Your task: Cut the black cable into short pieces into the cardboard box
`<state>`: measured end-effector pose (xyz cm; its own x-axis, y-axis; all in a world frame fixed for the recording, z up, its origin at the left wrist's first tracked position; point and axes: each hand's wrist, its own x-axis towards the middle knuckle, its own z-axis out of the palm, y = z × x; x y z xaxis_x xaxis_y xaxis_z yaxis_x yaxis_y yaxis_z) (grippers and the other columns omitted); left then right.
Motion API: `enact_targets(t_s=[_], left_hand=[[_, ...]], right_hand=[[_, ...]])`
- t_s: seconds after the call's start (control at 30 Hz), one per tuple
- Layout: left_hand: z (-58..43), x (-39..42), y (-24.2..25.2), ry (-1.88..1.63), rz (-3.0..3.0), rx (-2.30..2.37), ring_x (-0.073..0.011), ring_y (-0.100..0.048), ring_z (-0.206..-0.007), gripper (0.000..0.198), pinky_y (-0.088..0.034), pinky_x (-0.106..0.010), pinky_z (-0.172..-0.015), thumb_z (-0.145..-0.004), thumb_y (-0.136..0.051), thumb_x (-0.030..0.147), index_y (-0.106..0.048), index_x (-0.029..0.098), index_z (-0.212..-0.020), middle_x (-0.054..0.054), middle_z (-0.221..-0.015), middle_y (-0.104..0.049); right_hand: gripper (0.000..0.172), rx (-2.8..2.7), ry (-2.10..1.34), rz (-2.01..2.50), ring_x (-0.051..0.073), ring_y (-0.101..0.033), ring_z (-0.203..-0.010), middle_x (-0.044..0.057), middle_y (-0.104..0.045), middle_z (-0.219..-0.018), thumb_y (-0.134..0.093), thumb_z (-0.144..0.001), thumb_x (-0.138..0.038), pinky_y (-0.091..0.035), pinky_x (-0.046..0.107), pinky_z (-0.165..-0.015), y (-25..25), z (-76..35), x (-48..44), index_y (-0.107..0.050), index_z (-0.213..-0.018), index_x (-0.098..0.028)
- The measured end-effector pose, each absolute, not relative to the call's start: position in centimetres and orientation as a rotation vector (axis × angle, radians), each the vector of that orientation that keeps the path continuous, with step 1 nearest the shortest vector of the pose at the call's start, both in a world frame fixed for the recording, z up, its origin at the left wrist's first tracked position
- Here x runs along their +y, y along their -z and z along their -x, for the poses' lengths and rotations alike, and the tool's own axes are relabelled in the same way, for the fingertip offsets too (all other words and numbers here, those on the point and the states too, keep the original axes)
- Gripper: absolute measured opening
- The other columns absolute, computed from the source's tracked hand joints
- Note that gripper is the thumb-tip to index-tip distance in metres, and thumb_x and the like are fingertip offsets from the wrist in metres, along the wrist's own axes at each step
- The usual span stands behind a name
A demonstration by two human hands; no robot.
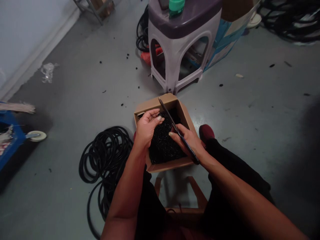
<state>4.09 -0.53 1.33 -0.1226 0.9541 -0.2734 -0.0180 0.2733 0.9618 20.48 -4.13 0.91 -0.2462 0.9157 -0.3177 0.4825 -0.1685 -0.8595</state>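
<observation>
My right hand (pixel 186 138) is wrapped around a long, thin dark tool (pixel 168 112), which slants from beside my wrist up to the far side of the box. Its exact kind does not show. Thumb and fingers of my left hand (pixel 148 125) come together in a pinch over the left part of the box; whatever lies between them is too small or dark to name. Below both hands is an open cardboard box (pixel 172 166) holding many small shiny black pieces (pixel 166 143).
Coils of black hose (pixel 107 153) lie on the floor to the left. A plastic stool (pixel 172 56) stands beyond the box, with a green-capped container (pixel 176 6) on it. A blue cart (pixel 12 133) is at far left. More black coils (pixel 287 20) lie far right.
</observation>
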Motion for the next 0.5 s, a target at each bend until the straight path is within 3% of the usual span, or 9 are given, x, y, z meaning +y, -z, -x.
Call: enact_targets(t_s=[0.3, 0.5], left_hand=[[-4.8, -0.6, -2.3, -1.078, -0.673, 1.255, -0.0075, -0.060, -0.070, 0.020, -0.047, -0.023, -0.072, -0.079, -0.060, 0.021, -0.065, 0.017, -0.097, -0.001, -0.084, -0.063], [-5.3, -1.0, -1.9, -0.869, -1.268, 1.576, -0.0109, -0.055, -0.071, 0.013, -0.043, -0.026, -0.071, -0.076, -0.064, 0.025, -0.060, 0.017, -0.086, 0.000, -0.078, -0.060]], right_hand=[[0.026, -1.140, -1.640, 1.391, 0.008, -0.041, -0.045, -0.006, -0.046, -0.062, -0.052, -0.084, -0.048, -0.035, 0.021, -0.040, -0.5, -21.4, -3.4, -0.050, -0.088, -0.022], [0.026, -1.083, -1.646, 1.396, 0.007, -0.042, -0.045, -0.006, -0.047, -0.063, -0.054, -0.083, -0.047, -0.036, 0.020, -0.039, -1.0, -21.8, -3.2, -0.050, -0.088, -0.022]])
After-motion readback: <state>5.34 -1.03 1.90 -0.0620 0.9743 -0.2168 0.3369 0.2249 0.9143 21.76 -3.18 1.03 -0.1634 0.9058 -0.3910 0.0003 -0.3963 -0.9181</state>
